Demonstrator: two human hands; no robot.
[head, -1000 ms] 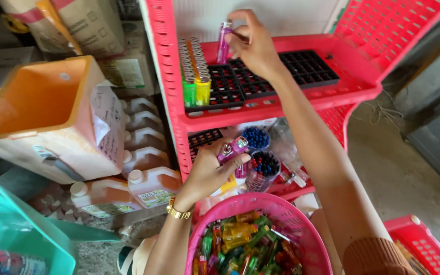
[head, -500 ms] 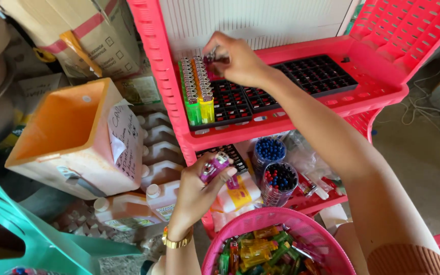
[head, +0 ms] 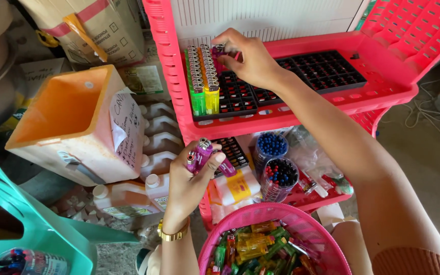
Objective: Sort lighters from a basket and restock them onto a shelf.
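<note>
My right hand (head: 248, 58) reaches to the top shelf and presses a purple lighter (head: 219, 51) into the black slotted tray (head: 301, 74), beside a row of green lighters (head: 195, 81) and a row of orange ones (head: 210, 79). My left hand (head: 192, 178), with a gold bracelet at the wrist, hangs lower and holds a few pink-purple lighters (head: 202, 153) in its fingers. Below it a pink basket (head: 276, 214) holds several mixed-colour lighters.
The red plastic shelf unit (head: 383, 91) carries a second black tray and two clear jars with blue and dark caps (head: 276, 163) on its lower level. An orange open-topped container (head: 72, 122) stands at left, above white jugs. A teal plastic piece (head: 21, 224) is at bottom left.
My right hand has come down from holding a lighter upright above the tray to pushing it into a slot. The left hand has stayed low with its lighters.
</note>
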